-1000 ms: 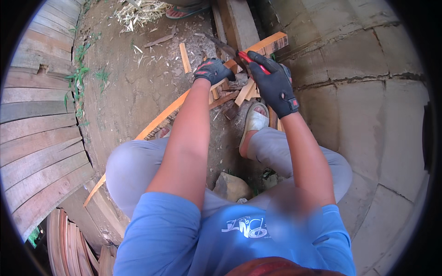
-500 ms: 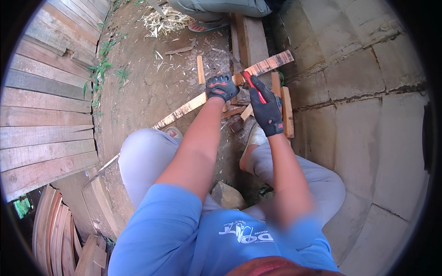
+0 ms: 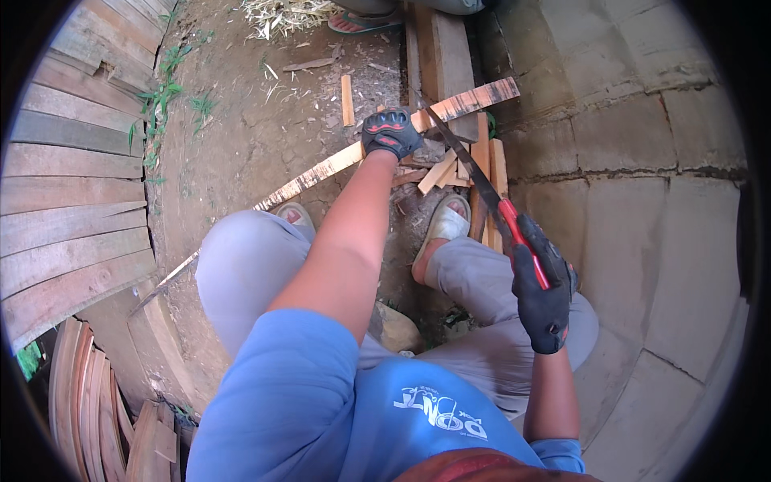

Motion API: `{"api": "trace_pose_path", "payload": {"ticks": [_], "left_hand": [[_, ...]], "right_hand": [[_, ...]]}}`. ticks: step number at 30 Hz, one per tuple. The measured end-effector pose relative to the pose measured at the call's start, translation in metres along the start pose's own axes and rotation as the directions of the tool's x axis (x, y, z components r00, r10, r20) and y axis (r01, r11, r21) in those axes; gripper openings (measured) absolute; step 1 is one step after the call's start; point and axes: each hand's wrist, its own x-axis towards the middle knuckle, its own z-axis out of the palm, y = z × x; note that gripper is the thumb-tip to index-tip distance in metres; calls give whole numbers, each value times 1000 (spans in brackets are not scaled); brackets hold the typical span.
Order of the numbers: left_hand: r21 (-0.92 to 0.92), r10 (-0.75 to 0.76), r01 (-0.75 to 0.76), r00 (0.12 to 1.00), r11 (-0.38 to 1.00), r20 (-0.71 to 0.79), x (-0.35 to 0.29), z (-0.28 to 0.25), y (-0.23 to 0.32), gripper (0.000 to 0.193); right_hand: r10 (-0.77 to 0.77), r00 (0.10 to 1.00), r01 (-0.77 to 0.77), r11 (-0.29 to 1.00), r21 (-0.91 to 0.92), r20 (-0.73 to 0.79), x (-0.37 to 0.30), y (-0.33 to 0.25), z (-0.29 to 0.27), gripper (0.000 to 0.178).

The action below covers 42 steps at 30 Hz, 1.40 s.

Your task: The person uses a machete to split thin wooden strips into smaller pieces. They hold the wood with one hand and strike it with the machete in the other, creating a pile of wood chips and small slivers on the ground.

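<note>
A long, thin wooden plank (image 3: 317,173) with dark streaks slants from my left knee up to the right, over a wooden beam (image 3: 450,60). My left hand (image 3: 390,134), in a black glove with red trim, is closed around the plank near its middle. In my right hand (image 3: 543,285), gloved alike, is the red handle of a handsaw (image 3: 486,186). Its dark blade runs up and left, and the tip end rests against the plank just right of my left hand. Whether the teeth sit in a cut is too small to tell.
Short wood offcuts (image 3: 498,181) lie under and beside the plank. A block wall (image 3: 618,217) rises on the right, a board wall (image 3: 76,169) on the left. Another person's sandalled foot (image 3: 365,22) is at the top near wood shavings (image 3: 285,16). A stone (image 3: 395,328) lies between my legs.
My right hand has drawn the saw back toward me and to the right, baring the blade. My left hand still holds the plank at nearly the same place.
</note>
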Motion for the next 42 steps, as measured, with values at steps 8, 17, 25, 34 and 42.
{"api": "trace_pose_path", "payload": {"ticks": [8, 17, 25, 34, 42], "left_hand": [[-8, 45, -46, 993, 999, -106, -13, 13, -7, 31], [-68, 61, -63, 998, 996, -33, -3, 5, -3, 40], [-39, 25, -27, 999, 999, -42, 1, 9, -9, 41], [-26, 57, -61, 991, 998, -118, -9, 16, -13, 30], [-118, 79, -86, 995, 989, -59, -5, 11, 0, 33]], "right_hand": [[-304, 952, 301, 951, -72, -32, 127, -1, 97, 38], [-295, 955, 295, 955, 7, -43, 216, 0, 172, 42], [42, 998, -41, 999, -20, 46, 4, 7, 15, 41], [-173, 984, 176, 981, -78, 38, 51, -5, 49, 39], [-322, 945, 313, 941, -128, -60, 255, 3, 188, 43]]}}
